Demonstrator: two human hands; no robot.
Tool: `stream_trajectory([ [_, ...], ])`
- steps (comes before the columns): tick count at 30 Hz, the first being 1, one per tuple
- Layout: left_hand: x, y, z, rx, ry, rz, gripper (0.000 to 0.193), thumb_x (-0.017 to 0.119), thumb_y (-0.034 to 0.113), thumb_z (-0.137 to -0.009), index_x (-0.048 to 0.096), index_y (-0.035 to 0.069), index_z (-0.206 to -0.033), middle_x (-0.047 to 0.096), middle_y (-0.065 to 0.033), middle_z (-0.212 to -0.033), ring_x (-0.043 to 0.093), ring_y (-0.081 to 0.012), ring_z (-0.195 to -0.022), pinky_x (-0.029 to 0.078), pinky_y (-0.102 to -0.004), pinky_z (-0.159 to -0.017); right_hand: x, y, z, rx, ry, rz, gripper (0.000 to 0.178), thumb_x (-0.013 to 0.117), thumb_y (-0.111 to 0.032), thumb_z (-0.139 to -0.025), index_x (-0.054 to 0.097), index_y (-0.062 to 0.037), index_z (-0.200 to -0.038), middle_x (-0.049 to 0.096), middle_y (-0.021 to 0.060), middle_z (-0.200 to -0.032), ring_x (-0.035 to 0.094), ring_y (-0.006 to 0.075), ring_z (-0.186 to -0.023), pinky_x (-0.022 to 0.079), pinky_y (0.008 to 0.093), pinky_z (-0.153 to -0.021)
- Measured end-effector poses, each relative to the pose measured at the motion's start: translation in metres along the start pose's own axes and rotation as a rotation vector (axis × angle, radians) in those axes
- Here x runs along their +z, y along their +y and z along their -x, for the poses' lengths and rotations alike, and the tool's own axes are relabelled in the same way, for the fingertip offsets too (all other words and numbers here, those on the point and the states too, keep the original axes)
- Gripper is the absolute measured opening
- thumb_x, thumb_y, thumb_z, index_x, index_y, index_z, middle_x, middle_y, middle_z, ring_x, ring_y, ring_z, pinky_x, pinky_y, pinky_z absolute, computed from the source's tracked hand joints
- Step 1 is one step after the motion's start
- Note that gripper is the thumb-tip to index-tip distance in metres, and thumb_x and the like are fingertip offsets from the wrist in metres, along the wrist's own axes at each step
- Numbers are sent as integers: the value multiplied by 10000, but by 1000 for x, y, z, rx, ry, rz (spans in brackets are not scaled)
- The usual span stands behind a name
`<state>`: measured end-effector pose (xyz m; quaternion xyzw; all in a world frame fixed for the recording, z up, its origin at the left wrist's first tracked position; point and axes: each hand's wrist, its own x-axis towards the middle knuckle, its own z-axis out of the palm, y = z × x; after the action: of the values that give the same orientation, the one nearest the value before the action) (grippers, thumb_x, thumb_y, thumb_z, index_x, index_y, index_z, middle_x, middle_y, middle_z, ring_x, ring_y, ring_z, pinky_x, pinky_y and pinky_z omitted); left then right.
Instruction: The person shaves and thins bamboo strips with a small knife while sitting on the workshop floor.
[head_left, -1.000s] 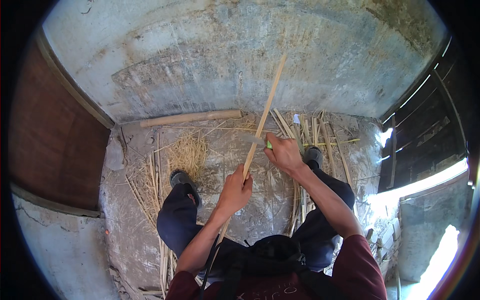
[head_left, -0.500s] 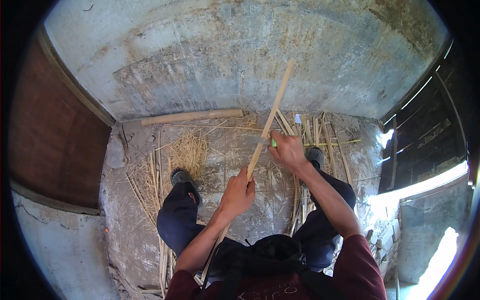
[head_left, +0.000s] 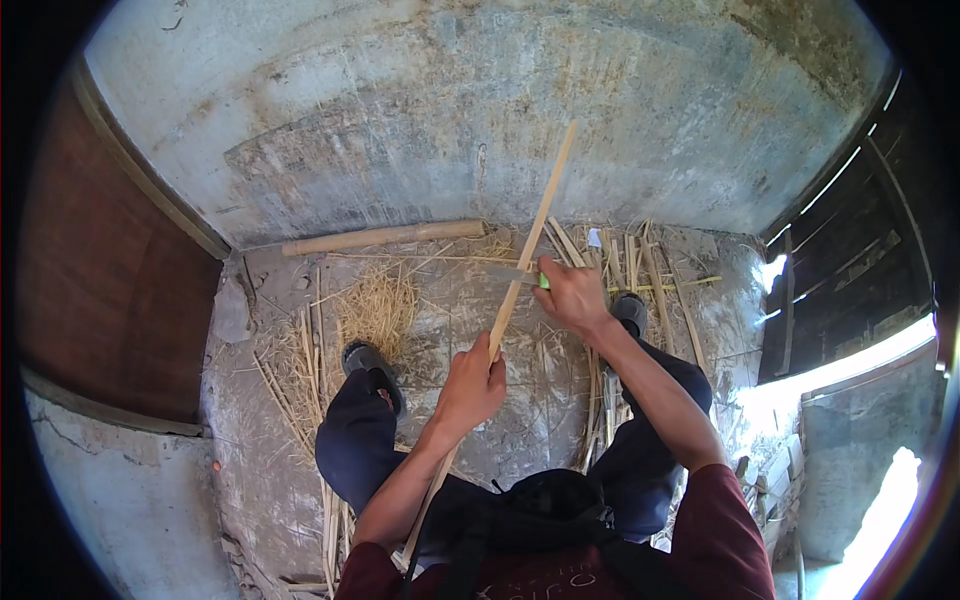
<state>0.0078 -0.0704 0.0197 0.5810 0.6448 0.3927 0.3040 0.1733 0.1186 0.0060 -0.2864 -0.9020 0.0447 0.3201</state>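
Observation:
A long, flat bamboo strip (head_left: 550, 200) slants up and away from me, its far end in front of the wall. My left hand (head_left: 472, 388) is closed around its lower part, and the tail of the strip runs back under my left forearm. In my right hand (head_left: 574, 295) is a knife with a light green handle (head_left: 544, 280). Its thin blade (head_left: 515, 273) lies across the strip, a little beyond my left hand. Motion or glare makes the blade's edge hard to make out.
A pile of pale shavings (head_left: 375, 312) lies by my left shoe (head_left: 372, 365). A thick bamboo pole (head_left: 385, 236) rests along the wall base (head_left: 480, 180). Split strips (head_left: 660, 285) are strewn at the right and left. A brown door panel (head_left: 120, 260) stands at the left.
The strip's far end has shifted slightly left and down. Both hands stay in nearly the same place, with the blade still across the strip.

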Motion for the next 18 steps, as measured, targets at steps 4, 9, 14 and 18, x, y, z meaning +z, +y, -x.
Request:
stream_trajectory([
  [4, -1, -1, -1, -7, 35, 45, 135, 614, 56, -998, 541, -50, -1039, 626, -252, -747, 656, -479, -693, 451, -495, -604, 4, -6, 7, 15, 34, -23, 308, 769, -163, -816, 554, -45, -1002, 651, 158, -699, 670, 392, -623, 514, 492, -569],
  [9, 4, -4, 2, 16, 26, 47, 141, 619, 68, -1001, 547, -48, -1033, 622, -246, -753, 647, -458, -681, 445, -482, -604, -3, -2, 4, -30, 19, 28, 310, 767, -144, -824, 551, -34, -1017, 659, 159, -719, 681, 378, -639, 523, 481, -579],
  [14, 5, -5, -3, -16, 41, 50, 128, 616, 76, -1007, 545, -31, -1011, 613, -227, -731, 637, -431, -645, 439, -464, -590, 3, -7, 6, 30, 0, 22, 295, 758, -126, -826, 561, -29, -1023, 665, 152, -727, 682, 368, -631, 527, 469, -573],
  [18, 3, -3, 1, -1, 46, 62, 123, 615, 67, -1004, 542, -30, -1019, 612, -221, -720, 640, -429, -635, 434, -467, -581, 0, -15, 10, -115, -20, -6, 256, 730, -143, -875, 601, -18, -1058, 668, 172, -712, 689, 366, -624, 537, 465, -572],
])
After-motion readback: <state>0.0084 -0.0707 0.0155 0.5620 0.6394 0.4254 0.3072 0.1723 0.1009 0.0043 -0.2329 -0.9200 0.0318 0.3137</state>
